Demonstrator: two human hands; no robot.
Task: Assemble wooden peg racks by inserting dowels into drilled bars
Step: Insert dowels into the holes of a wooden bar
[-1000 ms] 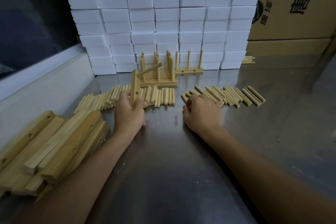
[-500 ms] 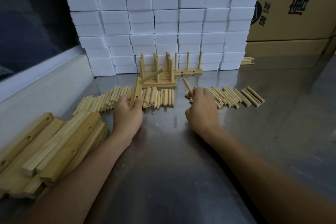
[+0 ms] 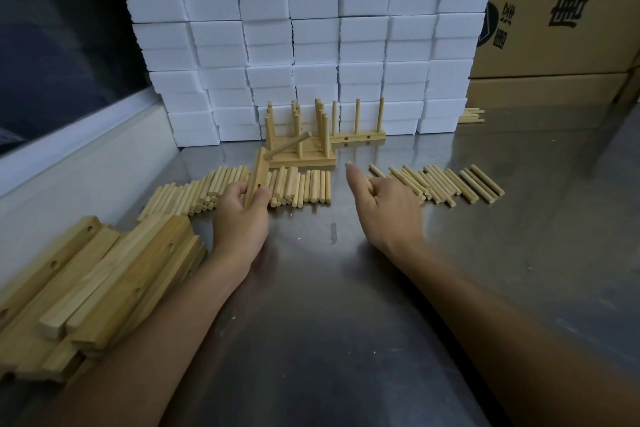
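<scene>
Steel tabletop lies bare between both hands

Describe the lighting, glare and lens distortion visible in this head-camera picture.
Head view: dim overall; the steel table shows soft glare and reflections; the white foam blocks are brightest; wide-angle bending curves the block stack and stretches both forearms; the right hand looks slightly blurred.

— Where does the one view look from?
— From the person's head, forward and down over the shiny grey metal desk.
— How near?
— Close; both forearms reach in from the bottom edge.
</scene>
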